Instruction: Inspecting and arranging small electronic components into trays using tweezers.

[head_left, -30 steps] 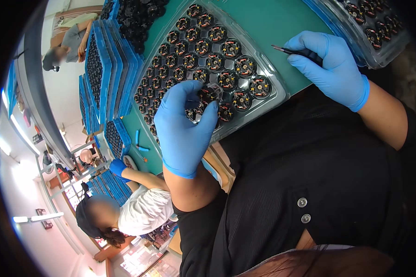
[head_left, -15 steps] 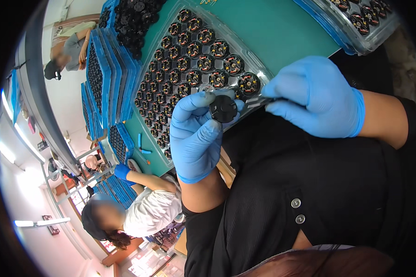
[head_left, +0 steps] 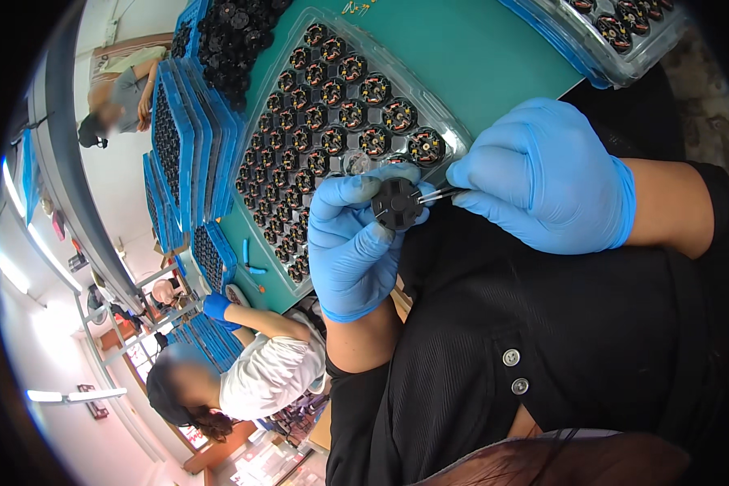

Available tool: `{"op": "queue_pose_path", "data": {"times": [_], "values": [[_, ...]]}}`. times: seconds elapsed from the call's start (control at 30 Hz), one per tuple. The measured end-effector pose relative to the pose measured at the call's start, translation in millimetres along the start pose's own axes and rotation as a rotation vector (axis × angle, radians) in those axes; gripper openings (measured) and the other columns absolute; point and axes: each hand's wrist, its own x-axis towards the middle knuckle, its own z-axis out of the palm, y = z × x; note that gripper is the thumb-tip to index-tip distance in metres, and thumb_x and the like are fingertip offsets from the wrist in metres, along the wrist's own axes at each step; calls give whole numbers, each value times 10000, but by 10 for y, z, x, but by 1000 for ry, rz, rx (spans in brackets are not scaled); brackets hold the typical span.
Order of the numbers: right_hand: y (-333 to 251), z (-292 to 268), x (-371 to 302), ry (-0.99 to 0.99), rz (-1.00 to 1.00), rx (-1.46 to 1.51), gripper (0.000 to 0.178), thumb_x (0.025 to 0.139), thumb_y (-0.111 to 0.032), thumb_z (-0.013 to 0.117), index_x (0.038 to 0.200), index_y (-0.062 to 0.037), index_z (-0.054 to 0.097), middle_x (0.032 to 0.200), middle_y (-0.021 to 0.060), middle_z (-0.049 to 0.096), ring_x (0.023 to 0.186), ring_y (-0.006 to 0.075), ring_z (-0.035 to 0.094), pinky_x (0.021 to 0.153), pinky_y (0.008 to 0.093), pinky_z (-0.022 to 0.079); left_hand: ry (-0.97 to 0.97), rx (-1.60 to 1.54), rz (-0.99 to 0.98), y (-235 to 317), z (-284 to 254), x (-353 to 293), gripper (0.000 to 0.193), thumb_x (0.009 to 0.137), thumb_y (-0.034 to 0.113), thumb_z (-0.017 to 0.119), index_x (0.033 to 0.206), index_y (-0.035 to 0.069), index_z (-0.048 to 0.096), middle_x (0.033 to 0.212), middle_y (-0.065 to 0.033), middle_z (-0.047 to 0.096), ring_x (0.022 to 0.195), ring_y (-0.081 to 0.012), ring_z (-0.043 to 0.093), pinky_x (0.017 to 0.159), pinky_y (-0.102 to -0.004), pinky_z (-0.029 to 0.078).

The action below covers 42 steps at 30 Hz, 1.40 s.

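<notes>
Workshop interior at far left, with pale walls and a lit strip light (head_left: pixel 77 395). Further right, co-worker in grey (head_left: pixel 125 97) near the upper edge, then blue tray stack (head_left: pixel 211 134) loaded with dark parts. Next, heap of black parts (head_left: pixel 239 36) at the top; below it, blue-handled hand tool (head_left: pixel 246 254) on green work surface (head_left: pixel 478 73), and co-worker in white shirt (head_left: pixel 271 377) lower down.

At centre, clear plastic tray (head_left: pixel 413 86) with rows of round black assemblies (head_left: pixel 352 113), red and yellow details visible. In front of the near tray edge, gloved left hand (head_left: pixel 344 251): thumb and finger closed in a pinch on black disc-shaped component (head_left: pixel 397 204), flat face towards the camera. At the right rim of the disc, tips of tweezers (head_left: pixel 436 196), prongs slightly apart; not possible to tell whether clamped on a feature or only touching. Tweezers pinched between thumb and fingers of gloved right hand (head_left: pixel 535 178). At upper right, second clear tray (head_left: pixel 652 55) with similar assemblies, well apart from both hands.

Caution: possible rotation or slip of the disc under sideways tweezer pressure, owing to an unsupported right side; possible scratch from tips skidding off the rim; possible drop onto the assemblies if the left pinch loosens
</notes>
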Motion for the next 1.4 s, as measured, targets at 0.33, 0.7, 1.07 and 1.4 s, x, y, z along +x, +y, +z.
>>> {"op": "queue_pose_path", "data": {"times": [0.33, 0.7, 1.07, 1.4], "values": [[32, 24, 25, -7, -64, -37, 288, 656, -132, 804, 894, -81, 650, 749, 34, 595, 646, 230, 593, 587, 371, 433, -32, 18, 9, 17, 36, -23, 380, 819, -9, 707, 1171, 6, 564, 1198, -315, 581, 1027, -372, 645, 885, -436, 550], [334, 120, 76, 126, 184, 126, 141, 791, -140, 711, 848, -50, 618, 729, 116, 600, 678, 309, 601, 623, 394, 471, 380, 1460, 69, 393, -240, 187, 379, 782, -11, 713, 1150, 8, 622, 997, -99, 689, 870, -143, 649, 772, -282, 521], [530, 163, 18, 123, 366, 343, 164, 838, -24, 694, 981, 27, 633, 845, 83, 640, 732, 112, 584, 681, 260, 492, 169, 1805, 171, 307, -294, 296, 277, 713, 81, 783, 977, 50, 704, 946, -155, 690, 883, -323, 660, 785, -379, 519], [556, 155, 9, 74, 372, 275, 203, 833, -39, 699, 1014, 22, 631, 901, 112, 669, 800, 172, 651, 734, 281, 517, 261, 1626, 166, 430, -406, 468, 214, 716, 55, 791, 908, 18, 702, 877, -131, 689, 762, -225, 666, 692, -315, 523]]}}
